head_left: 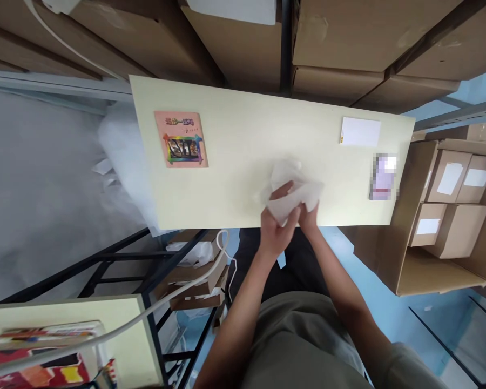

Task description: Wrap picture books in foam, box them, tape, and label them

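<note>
A thin white crumpled sheet [294, 200], like tissue or soft wrapping, is held over the near edge of the table in both hands. My left hand [277, 229] is closed on its left side, with some fingers behind a fold of the sheet. My right hand [309, 217] grips the sheet's lower right part, its fingers mostly hidden underneath. Whether anything lies inside the folds I cannot tell.
On the pale table [235, 140] lie a pink book [181, 139] at left, a white box [360, 132] and a blurred-out purple item [383, 177] at right. A large carton [441, 275] with smaller boxes stands beside it. Stacked cartons [340, 38] line the back. A white cable [157, 305] crosses lower left.
</note>
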`<state>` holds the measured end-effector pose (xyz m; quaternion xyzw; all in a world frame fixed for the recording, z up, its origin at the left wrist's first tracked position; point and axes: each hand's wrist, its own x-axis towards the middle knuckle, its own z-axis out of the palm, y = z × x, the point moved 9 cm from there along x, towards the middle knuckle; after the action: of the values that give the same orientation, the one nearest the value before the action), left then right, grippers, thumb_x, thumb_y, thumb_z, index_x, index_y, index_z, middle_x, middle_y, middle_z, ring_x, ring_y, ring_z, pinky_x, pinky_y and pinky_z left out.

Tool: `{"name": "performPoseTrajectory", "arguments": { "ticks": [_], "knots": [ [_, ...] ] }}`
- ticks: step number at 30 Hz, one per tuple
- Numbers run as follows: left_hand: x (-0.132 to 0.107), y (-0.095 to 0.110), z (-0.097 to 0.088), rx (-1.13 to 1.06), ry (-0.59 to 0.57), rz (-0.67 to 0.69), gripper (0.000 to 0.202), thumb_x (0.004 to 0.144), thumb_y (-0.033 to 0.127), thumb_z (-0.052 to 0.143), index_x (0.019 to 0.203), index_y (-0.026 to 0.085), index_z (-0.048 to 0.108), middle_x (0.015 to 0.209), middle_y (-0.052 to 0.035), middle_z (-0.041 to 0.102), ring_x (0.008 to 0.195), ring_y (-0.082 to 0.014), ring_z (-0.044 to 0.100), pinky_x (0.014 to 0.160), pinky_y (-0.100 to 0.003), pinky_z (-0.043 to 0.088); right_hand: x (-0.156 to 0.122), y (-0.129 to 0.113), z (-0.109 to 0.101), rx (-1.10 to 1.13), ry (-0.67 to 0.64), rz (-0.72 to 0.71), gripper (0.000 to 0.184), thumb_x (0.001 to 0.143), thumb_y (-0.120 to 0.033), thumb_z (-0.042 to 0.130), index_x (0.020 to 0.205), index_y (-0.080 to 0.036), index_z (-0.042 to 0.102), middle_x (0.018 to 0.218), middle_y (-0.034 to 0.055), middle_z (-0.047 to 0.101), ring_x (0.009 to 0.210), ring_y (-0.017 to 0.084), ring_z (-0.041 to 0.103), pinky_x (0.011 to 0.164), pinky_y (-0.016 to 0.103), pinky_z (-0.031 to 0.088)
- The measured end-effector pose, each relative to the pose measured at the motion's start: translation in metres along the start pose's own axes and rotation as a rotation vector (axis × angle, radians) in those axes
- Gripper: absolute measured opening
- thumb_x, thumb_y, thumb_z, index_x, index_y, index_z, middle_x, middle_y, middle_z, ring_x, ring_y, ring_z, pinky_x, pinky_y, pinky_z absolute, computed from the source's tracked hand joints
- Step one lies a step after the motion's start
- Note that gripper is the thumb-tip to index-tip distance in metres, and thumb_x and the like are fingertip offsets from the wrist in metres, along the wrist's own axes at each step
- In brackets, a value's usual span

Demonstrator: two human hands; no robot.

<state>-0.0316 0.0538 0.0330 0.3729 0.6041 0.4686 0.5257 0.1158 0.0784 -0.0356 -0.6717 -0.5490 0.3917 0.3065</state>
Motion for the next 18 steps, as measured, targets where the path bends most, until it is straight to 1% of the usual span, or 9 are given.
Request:
{"name": "performPoseTrajectory", "arguments": {
  "ticks": [3, 5, 8, 11, 13, 14, 15, 16, 18],
  "knots": [
    [0.000, 0.013, 0.040, 0.085, -0.132, 0.165, 0.049, 0.111, 0.041, 0.066, 0.157, 0.023, 0.063, 0.160, -0.0167, 0.071, 0.155, -0.0332, 0.066, 0.129, -0.052, 0.058, -0.025, 0.007, -0.068, 0.104, 0.210, 0.247, 0.044, 0.106, -0.060, 0.062, 0.109, -0.020, 0.079, 0.103, 0.0116, 0.083, 0.103, 0.030, 0.079, 0.095, 0.048, 0.068],
    [-0.003, 0.013, 0.060, 0.144, -0.180, 0.237, 0.049, 0.111, 0.030, 0.063, 0.159, 0.024, 0.059, 0.161, -0.0155, 0.071, 0.158, -0.0311, 0.063, 0.131, -0.052, 0.056, -0.041, -0.005, -0.100, 0.168, 0.241, 0.289, 0.053, 0.108, -0.068, 0.055, 0.115, -0.022, 0.080, 0.111, 0.0117, 0.084, 0.108, 0.030, 0.080, 0.098, 0.048, 0.068],
    [-0.014, 0.008, 0.084, 0.253, -0.293, 0.318, 0.040, 0.105, 0.017, 0.061, 0.144, 0.024, 0.063, 0.161, -0.0152, 0.069, 0.164, -0.0317, 0.057, 0.137, -0.059, 0.049, -0.055, -0.026, -0.129, 0.240, 0.235, 0.288, 0.070, 0.105, -0.083, 0.049, 0.139, -0.028, 0.075, 0.139, 0.0133, 0.079, 0.122, 0.031, 0.080, 0.096, 0.046, 0.069],
    [-0.032, 0.005, 0.100, 0.343, -0.522, 0.359, 0.031, 0.094, 0.010, 0.065, 0.122, 0.023, 0.067, 0.168, -0.0167, 0.063, 0.172, -0.0369, 0.045, 0.138, -0.064, 0.046, -0.056, -0.023, -0.146, 0.144, 0.288, 0.396, 0.078, 0.092, -0.080, 0.077, 0.147, -0.025, 0.072, 0.139, 0.0146, 0.080, 0.119, 0.031, 0.081, 0.095, 0.044, 0.070],
    [-0.035, 0.005, 0.094, 0.363, -0.612, 0.354, 0.035, 0.090, 0.011, 0.067, 0.122, 0.024, 0.069, 0.171, -0.0156, 0.061, 0.172, -0.0378, 0.044, 0.135, -0.063, 0.050, -0.053, -0.013, -0.154, 0.093, 0.333, 0.471, 0.073, 0.086, -0.071, 0.089, 0.136, -0.020, 0.078, 0.125, 0.0144, 0.085, 0.110, 0.031, 0.083, 0.095, 0.046, 0.070],
    [-0.029, 0.006, 0.084, 0.379, -0.584, 0.343, 0.036, 0.091, 0.013, 0.067, 0.125, 0.025, 0.069, 0.170, -0.0146, 0.063, 0.170, -0.0369, 0.048, 0.133, -0.062, 0.052, -0.051, -0.008, -0.157, 0.088, 0.352, 0.485, 0.067, 0.085, -0.069, 0.090, 0.128, -0.018, 0.081, 0.119, 0.0140, 0.086, 0.107, 0.031, 0.083, 0.095, 0.047, 0.070],
    [-0.017, 0.006, 0.069, 0.405, -0.505, 0.323, 0.036, 0.094, 0.016, 0.065, 0.129, 0.026, 0.069, 0.167, -0.0133, 0.065, 0.165, -0.0353, 0.054, 0.132, -0.061, 0.052, -0.048, -0.004, -0.160, 0.090, 0.368, 0.486, 0.063, 0.085, -0.068, 0.090, 0.121, -0.018, 0.083, 0.115, 0.0136, 0.087, 0.106, 0.032, 0.083, 0.096, 0.049, 0.070],
    [-0.001, 0.005, 0.049, 0.459, -0.369, 0.291, 0.034, 0.099, 0.019, 0.062, 0.132, 0.027, 0.068, 0.162, -0.0129, 0.068, 0.160, -0.0339, 0.059, 0.131, -0.061, 0.052, -0.046, 0.000, -0.163, 0.095, 0.380, 0.482, 0.059, 0.085, -0.068, 0.090, 0.116, -0.018, 0.084, 0.113, 0.0135, 0.087, 0.105, 0.032, 0.083, 0.096, 0.050, 0.070],
    [0.032, -0.001, 0.002, 0.616, 0.000, 0.177, 0.039, 0.104, 0.032, 0.066, 0.142, 0.024, 0.064, 0.161, -0.0187, 0.066, 0.157, -0.0384, 0.058, 0.130, -0.065, 0.048, -0.044, 0.007, -0.168, 0.103, 0.396, 0.475, 0.057, 0.085, -0.068, 0.090, 0.113, -0.018, 0.085, 0.114, 0.0133, 0.087, 0.106, 0.033, 0.083, 0.096, 0.051, 0.070]
  ]
}}
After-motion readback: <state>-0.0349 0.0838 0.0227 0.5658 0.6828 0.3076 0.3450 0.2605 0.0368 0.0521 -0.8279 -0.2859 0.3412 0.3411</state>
